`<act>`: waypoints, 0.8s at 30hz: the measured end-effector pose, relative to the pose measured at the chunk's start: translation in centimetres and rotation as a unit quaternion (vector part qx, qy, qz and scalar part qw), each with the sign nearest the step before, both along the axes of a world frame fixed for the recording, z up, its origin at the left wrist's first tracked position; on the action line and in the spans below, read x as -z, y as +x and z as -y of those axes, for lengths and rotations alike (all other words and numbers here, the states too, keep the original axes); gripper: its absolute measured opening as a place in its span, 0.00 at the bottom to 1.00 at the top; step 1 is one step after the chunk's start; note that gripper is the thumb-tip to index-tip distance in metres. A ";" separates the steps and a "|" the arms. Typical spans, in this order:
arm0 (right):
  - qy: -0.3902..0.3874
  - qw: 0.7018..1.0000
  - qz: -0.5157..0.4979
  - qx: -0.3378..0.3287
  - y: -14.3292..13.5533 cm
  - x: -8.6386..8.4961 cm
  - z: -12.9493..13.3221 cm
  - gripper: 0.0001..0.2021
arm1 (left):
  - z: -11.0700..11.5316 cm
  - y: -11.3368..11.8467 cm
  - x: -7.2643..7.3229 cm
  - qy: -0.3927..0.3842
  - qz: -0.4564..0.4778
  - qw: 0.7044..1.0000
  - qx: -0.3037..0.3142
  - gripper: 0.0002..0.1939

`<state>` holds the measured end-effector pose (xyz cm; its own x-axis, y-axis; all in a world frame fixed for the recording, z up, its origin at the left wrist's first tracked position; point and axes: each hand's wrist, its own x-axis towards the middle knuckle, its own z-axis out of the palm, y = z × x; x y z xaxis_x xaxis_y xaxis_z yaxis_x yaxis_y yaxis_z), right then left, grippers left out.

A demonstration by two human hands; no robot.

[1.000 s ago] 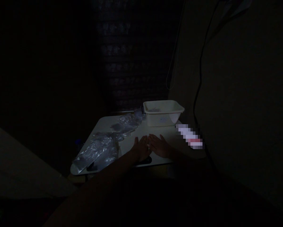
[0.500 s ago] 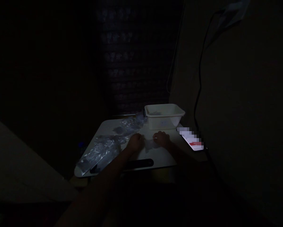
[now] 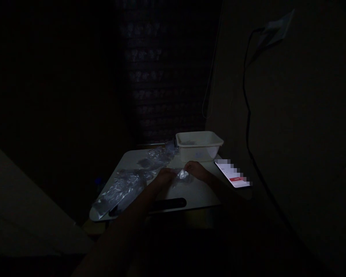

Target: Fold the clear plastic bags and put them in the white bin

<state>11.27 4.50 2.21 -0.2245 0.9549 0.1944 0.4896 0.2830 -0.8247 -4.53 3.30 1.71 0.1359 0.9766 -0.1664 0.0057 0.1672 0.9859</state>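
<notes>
Above a white tabletop (image 3: 200, 194), my left hand (image 3: 166, 176) and my right hand (image 3: 194, 168) are closed on opposite sides of a small clear plastic bag (image 3: 183, 175), which catches a bright glint between them. More clear plastic bags (image 3: 122, 189) lie crumpled in a pile to the left of my left hand. Another heap of clear plastic (image 3: 158, 156) is farther back, beside a white tub (image 3: 200, 151). The dim light hides the fine detail of my fingers.
A lit phone (image 3: 233, 175) lies at the table's right edge. A dark slot (image 3: 169, 203) runs along the front edge. A cable (image 3: 248, 115) hangs down the right wall from an outlet (image 3: 276, 32). Something with a blue top (image 3: 98, 180) stands left of the table.
My hands have turned a little, and the bag between them now looks raised and shinier. The whole view has shifted slightly, with the table lower in it.
</notes>
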 end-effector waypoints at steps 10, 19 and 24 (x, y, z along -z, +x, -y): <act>-0.122 0.947 -0.295 0.027 0.3 -4.2 1.4 0.13 | -0.2 0.5 -4.4 0.117 -0.021 0.993 -0.024 0.06; -0.082 0.921 -0.373 0.077 1.4 -11.3 -5.3 0.08 | -7.5 4.6 -12.6 0.193 -0.040 0.975 -0.108 0.09; -0.109 0.950 -0.249 0.155 2.3 -12.0 -9.1 0.09 | -11.7 3.8 -12.3 0.265 -0.278 0.918 -0.103 0.17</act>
<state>13.59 13.63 14.18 0.1418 0.9899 -0.0080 0.0548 -0.0160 -0.9984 -0.71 15.02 14.04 -0.0222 0.9359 0.3515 0.5538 -0.2812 0.7837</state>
